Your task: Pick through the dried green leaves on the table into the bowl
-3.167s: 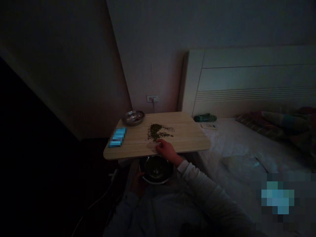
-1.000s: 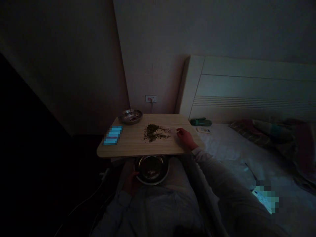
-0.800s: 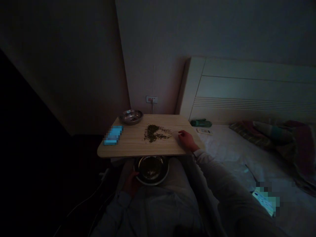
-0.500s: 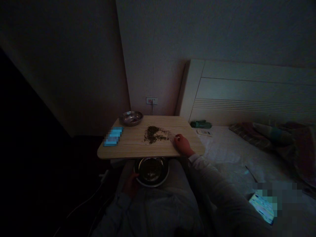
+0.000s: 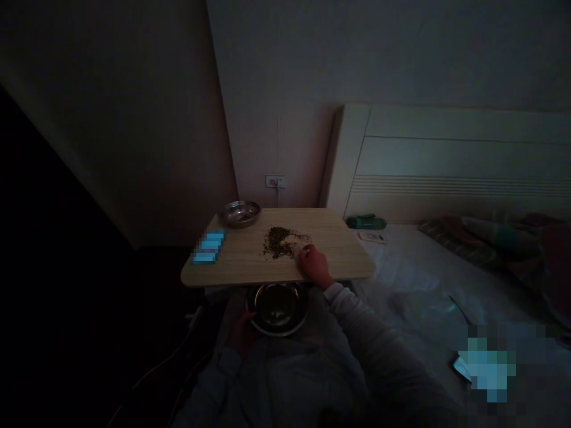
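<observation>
Clock: 12 is read at the far side of the desk [image 5: 241, 270].
Dark green bits [image 5: 273, 241]: spread on the desk in a loose C, the mouth turned to 3 o'clock; the thick part is stretched along 12 to 6, with two thin arms trailed towards 3.
Right hand [image 5: 315, 266]: brought in from 5 o'clock and placed at the lower arm of the C; the thick part is found at 10 o'clock from its fingertips, near.
Right grip: pressed together, a small pale piece [image 5: 296, 251] apparently pinched; its shape cannot be made out.
Dark bowl [image 5: 279, 333]: held below the near edge of the desk, at 7 o'clock from the right grip.
Left hand [image 5: 243, 336]: set at 8 o'clock on the dark bowl, the rim gripped under the thumb; the other fingers are hidden.
Nearer hand: the bits are approached more closely by the right; the left is kept apart, at the bowl.
Steel bowl [image 5: 241, 222]: stood on the desk at 10 o'clock from the bits.
</observation>
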